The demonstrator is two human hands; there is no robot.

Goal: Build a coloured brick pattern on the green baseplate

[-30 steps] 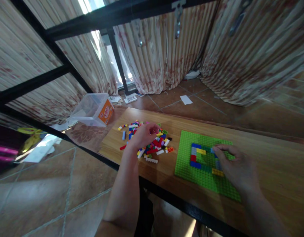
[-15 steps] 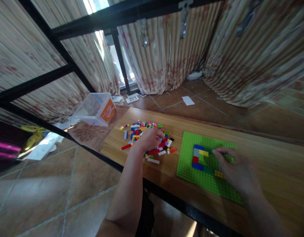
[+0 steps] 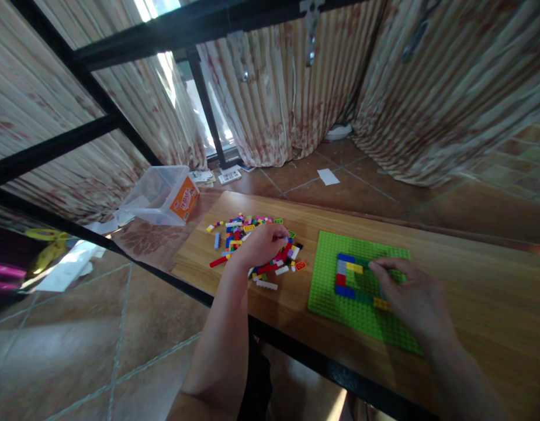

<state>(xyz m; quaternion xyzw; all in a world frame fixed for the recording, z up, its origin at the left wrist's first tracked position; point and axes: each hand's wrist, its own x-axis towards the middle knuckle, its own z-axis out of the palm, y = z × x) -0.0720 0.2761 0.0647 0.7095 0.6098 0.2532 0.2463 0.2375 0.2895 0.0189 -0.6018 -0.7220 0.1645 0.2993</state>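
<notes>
A green baseplate [image 3: 331,298] lies on the wooden table [image 3: 471,280], bearing a ring of blue, grey, yellow, red and dark green bricks [image 3: 346,272]. My right hand [image 3: 410,298] rests over the ring's right side, thumb and forefinger pinched together on the bricks there. A heap of loose coloured bricks [image 3: 248,237] lies to the left of the plate. My left hand [image 3: 263,242] sits on that heap with its fingers curled down into the bricks; what they hold is hidden.
A clear plastic tub [image 3: 158,196] with an orange label lies on its side on a patterned cloth at the table's left end. Black metal bars [image 3: 99,126] cross above it. Curtains hang behind, and papers [image 3: 329,176] lie on the tiled floor.
My left hand has shifted slightly right across the heap, fingers curling in. My right hand stays pinched on the ring's right side. The camera has swayed a little.
</notes>
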